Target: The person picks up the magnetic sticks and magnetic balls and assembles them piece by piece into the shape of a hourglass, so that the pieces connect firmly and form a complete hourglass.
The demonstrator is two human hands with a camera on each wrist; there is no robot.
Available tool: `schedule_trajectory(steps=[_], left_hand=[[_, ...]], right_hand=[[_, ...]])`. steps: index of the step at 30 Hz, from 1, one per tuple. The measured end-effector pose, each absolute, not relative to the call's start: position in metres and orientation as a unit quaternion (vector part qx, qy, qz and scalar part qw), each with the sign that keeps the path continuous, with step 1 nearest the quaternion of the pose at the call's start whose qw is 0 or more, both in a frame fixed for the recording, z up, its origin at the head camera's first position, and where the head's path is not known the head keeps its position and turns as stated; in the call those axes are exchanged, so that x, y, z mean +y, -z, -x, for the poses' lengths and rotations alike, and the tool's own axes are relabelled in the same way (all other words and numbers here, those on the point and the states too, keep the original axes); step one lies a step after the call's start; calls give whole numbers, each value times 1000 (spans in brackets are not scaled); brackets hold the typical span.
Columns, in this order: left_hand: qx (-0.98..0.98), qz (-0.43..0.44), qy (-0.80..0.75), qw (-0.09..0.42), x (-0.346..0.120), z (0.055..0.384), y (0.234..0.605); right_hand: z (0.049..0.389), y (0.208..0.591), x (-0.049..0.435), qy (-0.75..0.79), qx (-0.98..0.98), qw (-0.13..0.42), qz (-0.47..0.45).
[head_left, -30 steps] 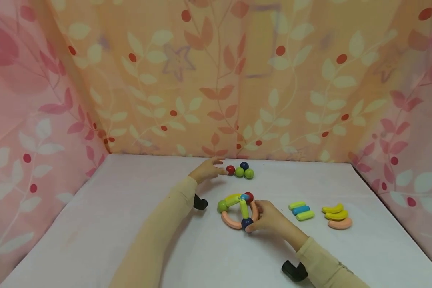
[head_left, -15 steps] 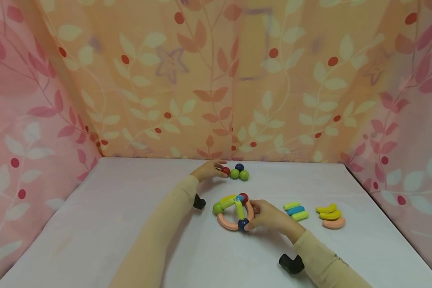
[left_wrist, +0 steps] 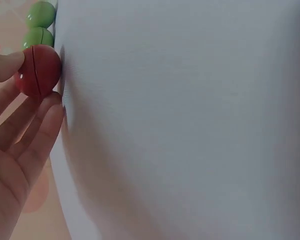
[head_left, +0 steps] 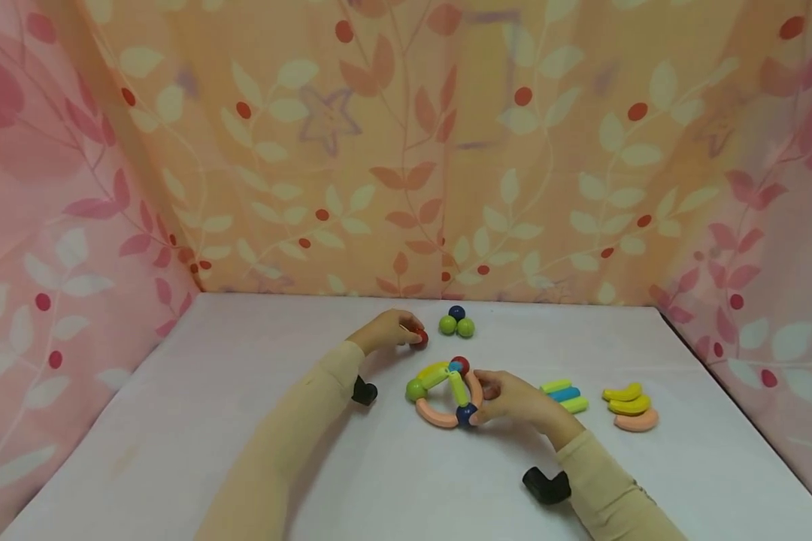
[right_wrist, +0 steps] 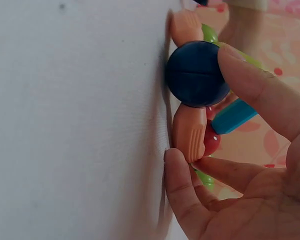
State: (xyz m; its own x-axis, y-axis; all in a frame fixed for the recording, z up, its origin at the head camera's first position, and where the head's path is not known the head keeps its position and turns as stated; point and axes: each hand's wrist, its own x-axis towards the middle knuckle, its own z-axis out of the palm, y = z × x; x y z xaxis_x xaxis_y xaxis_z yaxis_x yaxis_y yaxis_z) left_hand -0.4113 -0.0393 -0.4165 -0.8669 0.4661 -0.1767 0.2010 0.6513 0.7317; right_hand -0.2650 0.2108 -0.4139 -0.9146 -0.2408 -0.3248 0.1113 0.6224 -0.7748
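Observation:
My left hand (head_left: 387, 330) pinches a red ball (left_wrist: 39, 71) between thumb and fingers, low over the white table. My right hand (head_left: 514, 402) holds the near right side of a ball-and-stick toy frame (head_left: 436, 418). In the right wrist view my thumb lies on its dark blue ball (right_wrist: 196, 74) and my fingers are at a peach curved stick (right_wrist: 189, 132). The frame has a ring of curved sticks and corner balls. Green sticks (head_left: 458, 389) and a blue one rise inward from the corners and meet at the top.
Two green balls (head_left: 448, 324) and a dark blue ball (head_left: 456, 313) sit at the back. Right of my right hand lie short straight sticks (head_left: 574, 404), partly hidden, and curved sticks (head_left: 629, 406). Patterned curtains (head_left: 406, 150) wall the table (head_left: 176, 421) behind and on both sides.
My left hand has taken hold of the red ball and drawn it left and nearer, away from the green balls. My right hand stays at the toy frame.

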Motion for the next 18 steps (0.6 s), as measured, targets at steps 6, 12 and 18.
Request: schedule_trajectory(steps=[6, 12, 18], left_hand=[[881, -195, -395, 176, -47, 398, 419], [850, -197, -464, 154, -48, 373, 404], [813, -247, -511, 126, -38, 336, 376]], right_hand=[[267, 411, 215, 421, 883, 203, 49], [268, 412, 214, 423, 880, 209, 50], [268, 412, 212, 416, 884, 207, 50]])
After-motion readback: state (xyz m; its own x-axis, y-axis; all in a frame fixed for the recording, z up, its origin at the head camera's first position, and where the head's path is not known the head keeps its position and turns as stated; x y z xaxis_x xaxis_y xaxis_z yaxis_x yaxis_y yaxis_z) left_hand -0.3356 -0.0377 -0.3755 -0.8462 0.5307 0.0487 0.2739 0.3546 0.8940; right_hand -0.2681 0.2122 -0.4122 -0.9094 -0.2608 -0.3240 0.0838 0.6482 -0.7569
